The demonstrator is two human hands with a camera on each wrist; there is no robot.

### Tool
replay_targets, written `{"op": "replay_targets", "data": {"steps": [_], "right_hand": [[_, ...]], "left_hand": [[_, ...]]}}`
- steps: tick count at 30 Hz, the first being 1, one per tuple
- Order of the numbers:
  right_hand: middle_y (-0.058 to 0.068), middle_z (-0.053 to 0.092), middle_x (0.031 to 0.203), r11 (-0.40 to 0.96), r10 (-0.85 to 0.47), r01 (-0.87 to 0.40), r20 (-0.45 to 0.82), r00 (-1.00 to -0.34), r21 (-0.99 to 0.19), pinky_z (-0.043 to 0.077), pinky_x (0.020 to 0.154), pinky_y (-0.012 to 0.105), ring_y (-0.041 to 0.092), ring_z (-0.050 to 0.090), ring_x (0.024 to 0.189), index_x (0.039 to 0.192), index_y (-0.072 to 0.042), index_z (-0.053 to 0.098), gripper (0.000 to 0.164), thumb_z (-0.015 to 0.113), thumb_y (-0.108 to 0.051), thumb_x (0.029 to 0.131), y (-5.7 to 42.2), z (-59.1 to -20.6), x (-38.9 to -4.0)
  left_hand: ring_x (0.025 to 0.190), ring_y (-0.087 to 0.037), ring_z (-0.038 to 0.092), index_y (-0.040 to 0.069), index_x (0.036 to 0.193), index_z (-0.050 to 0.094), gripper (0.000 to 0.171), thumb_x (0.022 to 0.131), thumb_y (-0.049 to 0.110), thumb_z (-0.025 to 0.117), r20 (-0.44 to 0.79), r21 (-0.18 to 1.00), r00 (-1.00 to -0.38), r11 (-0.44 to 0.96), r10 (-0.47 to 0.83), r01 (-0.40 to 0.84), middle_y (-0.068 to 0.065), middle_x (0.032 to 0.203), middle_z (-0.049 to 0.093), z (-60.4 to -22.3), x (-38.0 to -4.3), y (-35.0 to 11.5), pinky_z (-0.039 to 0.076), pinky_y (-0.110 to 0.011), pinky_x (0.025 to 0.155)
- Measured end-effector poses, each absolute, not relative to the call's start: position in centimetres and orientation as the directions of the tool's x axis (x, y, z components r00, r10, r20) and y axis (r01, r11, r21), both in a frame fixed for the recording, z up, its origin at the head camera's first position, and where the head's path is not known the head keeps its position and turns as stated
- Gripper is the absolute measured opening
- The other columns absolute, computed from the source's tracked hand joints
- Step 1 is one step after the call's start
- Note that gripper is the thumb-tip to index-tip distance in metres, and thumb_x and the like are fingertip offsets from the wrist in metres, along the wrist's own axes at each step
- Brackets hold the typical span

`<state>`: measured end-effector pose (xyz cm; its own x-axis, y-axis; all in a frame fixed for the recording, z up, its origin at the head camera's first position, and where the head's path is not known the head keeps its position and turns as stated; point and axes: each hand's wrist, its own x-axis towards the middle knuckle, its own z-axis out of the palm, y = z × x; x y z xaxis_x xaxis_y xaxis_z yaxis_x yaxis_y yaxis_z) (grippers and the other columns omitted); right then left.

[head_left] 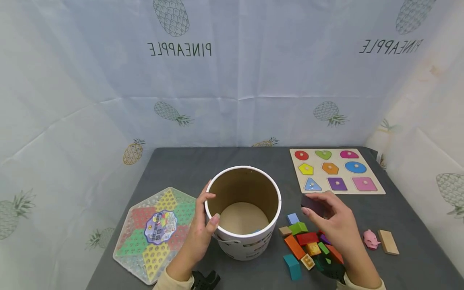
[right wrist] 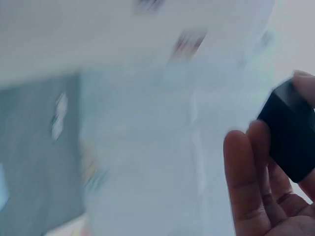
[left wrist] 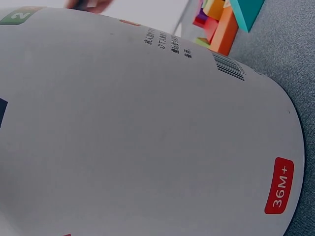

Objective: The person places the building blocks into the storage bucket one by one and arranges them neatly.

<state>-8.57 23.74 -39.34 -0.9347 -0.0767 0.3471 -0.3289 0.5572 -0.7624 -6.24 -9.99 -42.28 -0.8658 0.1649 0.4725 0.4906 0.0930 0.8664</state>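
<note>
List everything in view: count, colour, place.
Table: one, dark grey, centre
Bucket: one, white, middle
Blue piece: one, inside bucket, mostly hidden
Loose blocks: many, overlapping, mixed colours, right of bucket
Held block: one, dark, midair
Pig toy: one, pink, right side
Wooden block: one, tan, beside pig
Puzzle board: one, pale, nine coloured pieces, back right
Hexagonal board: one, multicoloured, left of bucket
Cloth: count uncertain, pale, around table
Sleeves: two, cream, foreground
Wrist gear: two, dark, at wrists
Left hand: one, gripping bucket
Right hand: one, holding block
</note>
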Motion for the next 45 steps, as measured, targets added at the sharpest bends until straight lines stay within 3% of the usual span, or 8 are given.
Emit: {"op": "replay_targets", "data": {"steps": [7, 16, 20, 26, 32, 36, 40, 45], "right_hand": [[-0.005, 0.057, 0.107, 0.363, -0.27, -0.546, 0.476, -0.837, -0.755, 0.051, 0.079, 0.023, 0.012, 0.058, 0.092, 0.114, -0.016, 0.06, 0.043, 0.079, -0.007, 0.077, 18.9, -35.5, -8.1], [-0.01, 0.059, 0.11, 0.373, -0.421, -0.651, 0.504, -0.754, -0.661, 0.047, 0.084, 0.025, 0.009, 0.055, 0.101, 0.114, -0.023, 0.063, 0.036, 0.077, -0.021, 0.081, 14.5, -35.0, -8.8], [-0.011, 0.06, 0.112, 0.398, -0.388, -0.65, 0.523, -0.759, -0.648, 0.043, 0.091, 0.023, 0.009, 0.056, 0.105, 0.116, -0.023, 0.063, 0.039, 0.078, -0.017, 0.081, 14.6, -35.5, -8.3], [-0.001, 0.061, 0.108, 0.383, -0.173, -0.615, 0.601, -0.781, -0.689, 0.04, 0.094, 0.02, 0.014, 0.056, 0.101, 0.111, -0.013, 0.066, 0.042, 0.076, 0.006, 0.075, 17.9, -36.7, -6.3], [-0.009, 0.059, 0.096, 0.568, -0.104, -0.376, 0.39, -0.915, -0.732, 0.049, 0.072, 0.018, 0.007, 0.056, 0.082, 0.102, -0.022, 0.066, 0.033, 0.077, -0.001, 0.078, 21.8, -39.9, -3.8], [-0.009, 0.058, 0.091, 0.658, -0.157, -0.197, 0.123, -0.98, -0.727, 0.051, 0.067, 0.023, 0.007, 0.055, 0.077, 0.097, -0.025, 0.066, 0.029, 0.081, -0.013, 0.075, 23.1, -43.7, -2.6], [-0.008, 0.054, 0.099, 0.727, -0.258, -0.103, -0.131, -0.957, -0.679, 0.05, 0.07, 0.021, 0.01, 0.053, 0.081, 0.102, -0.028, 0.067, 0.034, 0.082, -0.033, 0.072, 23.3, -47.0, -1.4], [-0.006, 0.047, 0.111, 0.775, -0.343, -0.174, -0.173, -0.923, -0.608, 0.051, 0.073, 0.026, 0.011, 0.051, 0.086, 0.109, -0.026, 0.067, 0.044, 0.084, -0.036, 0.07, 22.4, -49.2, -1.0]], "left_hand": [[0.143, -0.027, 0.006, 0.012, 0.135, 0.029, 0.043, 0.095, 0.016, 0.045, 0.468, 0.871, -0.864, 0.068, 0.185, 0.486, -0.004, 0.159, 0.004, -42.4, -6.5, -9.7, 0.023, -0.028, 0.107], [0.143, -0.028, 0.01, 0.013, 0.135, 0.029, 0.042, 0.096, 0.015, 0.046, 0.447, 0.886, -0.873, 0.038, 0.196, 0.462, -0.004, 0.159, 0.005, -42.7, -6.5, -9.2, 0.025, -0.028, 0.107], [0.142, -0.029, 0.011, 0.013, 0.135, 0.029, 0.043, 0.096, 0.015, 0.047, 0.442, 0.888, -0.875, 0.044, 0.197, 0.458, -0.003, 0.158, 0.005, -42.8, -6.4, -9.0, 0.026, -0.03, 0.107], [0.142, -0.029, 0.013, 0.013, 0.135, 0.029, 0.043, 0.095, 0.018, 0.046, 0.462, 0.877, -0.866, 0.044, 0.188, 0.478, -0.003, 0.158, 0.006, -42.9, -6.5, -9.0, 0.029, -0.031, 0.106], [0.142, -0.029, 0.012, 0.012, 0.135, 0.029, 0.044, 0.095, 0.02, 0.046, 0.471, 0.877, -0.865, 0.014, 0.172, 0.48, -0.004, 0.159, 0.004, -42.6, -6.5, -9.2, 0.031, -0.031, 0.105], [0.141, -0.03, 0.013, 0.012, 0.136, 0.029, 0.044, 0.095, 0.02, 0.045, 0.473, 0.875, -0.866, 0.025, 0.165, 0.483, -0.005, 0.159, 0.003, -42.5, -6.4, -9.5, 0.034, -0.032, 0.103], [0.141, -0.031, 0.013, 0.012, 0.135, 0.029, 0.043, 0.095, 0.021, 0.044, 0.468, 0.876, -0.869, 0.044, 0.16, 0.48, -0.003, 0.159, 0.003, -42.4, -6.3, -9.7, 0.033, -0.033, 0.103], [0.141, -0.032, 0.013, 0.01, 0.134, 0.029, 0.043, 0.095, 0.022, 0.044, 0.487, 0.866, -0.861, 0.046, 0.148, 0.498, -0.004, 0.158, 0.005, -42.4, -6.5, -9.9, 0.031, -0.031, 0.104]]}}
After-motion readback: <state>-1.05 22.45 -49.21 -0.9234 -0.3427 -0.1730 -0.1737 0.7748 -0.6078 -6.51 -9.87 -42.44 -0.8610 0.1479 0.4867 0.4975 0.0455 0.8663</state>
